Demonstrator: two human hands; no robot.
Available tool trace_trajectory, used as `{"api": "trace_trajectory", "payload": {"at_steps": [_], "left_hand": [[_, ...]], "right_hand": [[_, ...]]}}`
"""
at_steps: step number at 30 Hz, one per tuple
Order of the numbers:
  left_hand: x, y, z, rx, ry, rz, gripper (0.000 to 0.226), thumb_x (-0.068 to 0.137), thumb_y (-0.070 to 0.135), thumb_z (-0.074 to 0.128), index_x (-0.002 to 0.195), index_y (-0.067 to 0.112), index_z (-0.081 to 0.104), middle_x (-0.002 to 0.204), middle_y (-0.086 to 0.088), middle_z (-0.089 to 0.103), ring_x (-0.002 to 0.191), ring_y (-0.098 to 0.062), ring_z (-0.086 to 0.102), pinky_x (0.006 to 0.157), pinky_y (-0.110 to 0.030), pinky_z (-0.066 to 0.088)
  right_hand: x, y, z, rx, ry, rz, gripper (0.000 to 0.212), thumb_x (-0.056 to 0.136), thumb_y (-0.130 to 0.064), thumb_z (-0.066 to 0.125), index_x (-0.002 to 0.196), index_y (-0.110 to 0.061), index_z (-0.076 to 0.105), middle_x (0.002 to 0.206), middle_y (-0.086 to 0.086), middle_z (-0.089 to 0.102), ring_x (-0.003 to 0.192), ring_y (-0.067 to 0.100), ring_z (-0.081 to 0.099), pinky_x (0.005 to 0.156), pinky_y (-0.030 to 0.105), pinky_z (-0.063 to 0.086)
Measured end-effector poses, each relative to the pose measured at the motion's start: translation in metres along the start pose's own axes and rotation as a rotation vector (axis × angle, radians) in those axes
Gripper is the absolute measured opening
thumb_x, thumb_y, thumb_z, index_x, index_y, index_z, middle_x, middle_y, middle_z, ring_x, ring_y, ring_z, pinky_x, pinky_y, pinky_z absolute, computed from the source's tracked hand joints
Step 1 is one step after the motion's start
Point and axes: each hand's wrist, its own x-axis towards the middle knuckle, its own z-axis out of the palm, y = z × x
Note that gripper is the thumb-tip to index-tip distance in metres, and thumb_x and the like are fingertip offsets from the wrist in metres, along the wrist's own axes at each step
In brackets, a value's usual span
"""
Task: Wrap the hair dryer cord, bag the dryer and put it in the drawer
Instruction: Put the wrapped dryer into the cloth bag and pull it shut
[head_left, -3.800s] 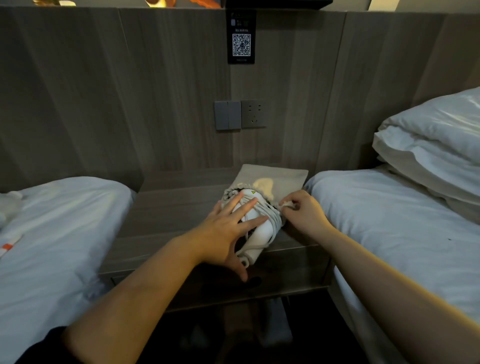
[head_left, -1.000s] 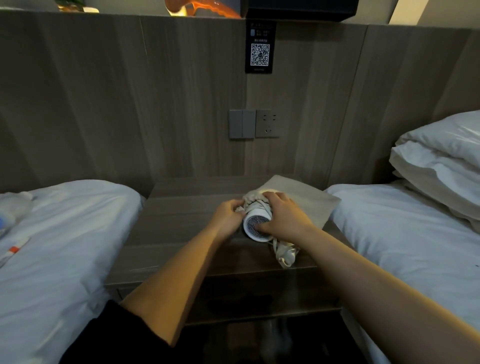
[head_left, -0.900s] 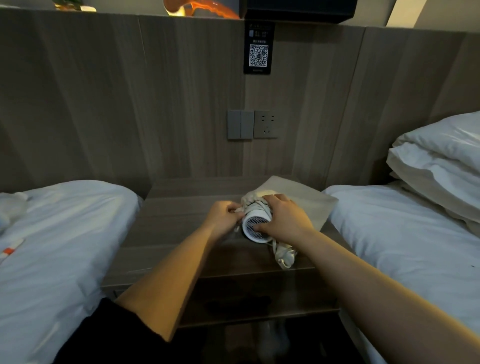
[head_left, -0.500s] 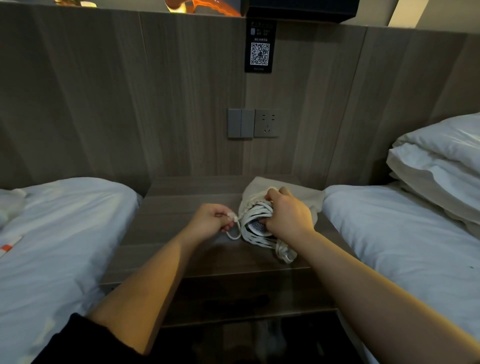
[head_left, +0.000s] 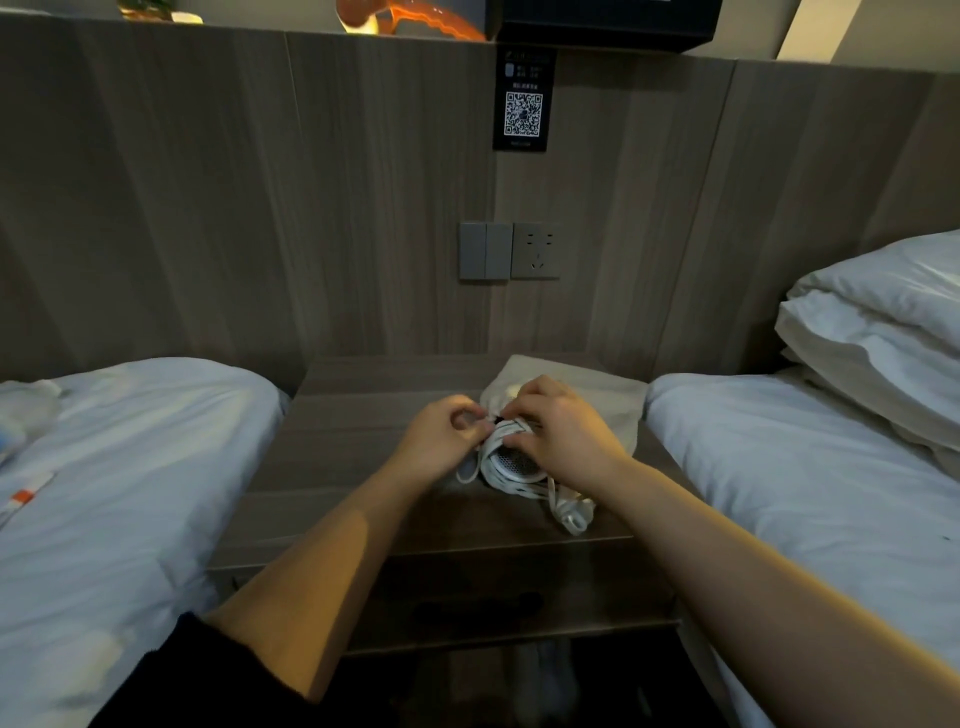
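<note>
A white hair dryer (head_left: 511, 464) lies on the wooden nightstand (head_left: 353, 457) with its round grille facing me and its white cord (head_left: 558, 506) looped around the body. My right hand (head_left: 563, 434) grips the top of the dryer and holds the loops down. My left hand (head_left: 441, 434) pinches the cord at the dryer's left side. A beige cloth bag (head_left: 597, 400) lies flat under and behind the dryer. Loose cord loops trail toward the nightstand's front edge. The nightstand's drawer front (head_left: 467, 603) is below, dark, with a cut-out handle.
White beds flank the nightstand, the left bed (head_left: 119, 467) and the right bed (head_left: 810, 493); stacked pillows (head_left: 883, 332) sit at the far right. A switch and wall socket (head_left: 511, 251) are on the wooden headboard panel, with a QR code sign (head_left: 523, 104) above.
My left hand, which held the cord out to the left, has come back to the dryer's side. More cord lies around the body. My right hand stays on top.
</note>
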Motion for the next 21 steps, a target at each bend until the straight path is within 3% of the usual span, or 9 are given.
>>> {"api": "trace_trajectory", "payload": {"at_steps": [4,8,13,16,21], "left_hand": [[0.005,0.009,0.0,-0.049,-0.012,0.029,0.01,0.078,0.01,0.072,0.086,0.004,0.07,0.075,-0.004,0.063,0.065,-0.007,0.055,0.058,-0.011,0.044],[0.011,0.009,-0.001,0.109,-0.016,0.114,0.011,0.08,0.011,0.069,0.078,0.0,0.071,0.072,-0.006,0.064,0.066,-0.011,0.054,0.053,-0.01,0.037],[0.012,0.008,0.0,0.228,0.02,0.2,0.014,0.087,0.012,0.061,0.074,0.008,0.064,0.071,0.001,0.058,0.068,-0.012,0.05,0.056,-0.009,0.035],[0.01,0.008,-0.002,0.234,0.0,0.23,0.013,0.088,0.01,0.059,0.075,0.009,0.062,0.072,0.002,0.056,0.07,-0.011,0.05,0.057,-0.007,0.035],[0.006,0.012,-0.006,0.216,-0.087,0.214,0.02,0.089,0.01,0.056,0.071,0.017,0.054,0.072,0.005,0.051,0.069,-0.009,0.046,0.058,-0.009,0.035]], "right_hand": [[0.0,-0.001,0.001,-0.06,0.009,-0.018,0.031,0.083,-0.023,0.065,0.113,-0.015,0.068,0.111,0.005,0.059,0.11,0.021,0.05,0.089,0.029,0.041],[0.002,-0.003,0.004,-0.085,0.089,0.004,0.024,0.082,-0.024,0.067,0.104,-0.013,0.068,0.105,0.005,0.063,0.104,0.023,0.055,0.083,0.031,0.042],[0.006,-0.006,0.007,-0.094,0.13,0.093,0.017,0.078,-0.022,0.071,0.091,-0.011,0.067,0.099,0.005,0.064,0.097,0.025,0.058,0.076,0.035,0.046],[0.01,-0.01,0.004,-0.096,0.157,0.179,0.016,0.077,-0.021,0.071,0.083,-0.014,0.057,0.093,0.006,0.063,0.089,0.026,0.057,0.066,0.032,0.04],[0.017,-0.013,0.003,-0.178,0.199,0.194,0.016,0.079,-0.012,0.063,0.093,-0.014,0.055,0.092,0.006,0.064,0.086,0.028,0.059,0.061,0.032,0.038]]}}
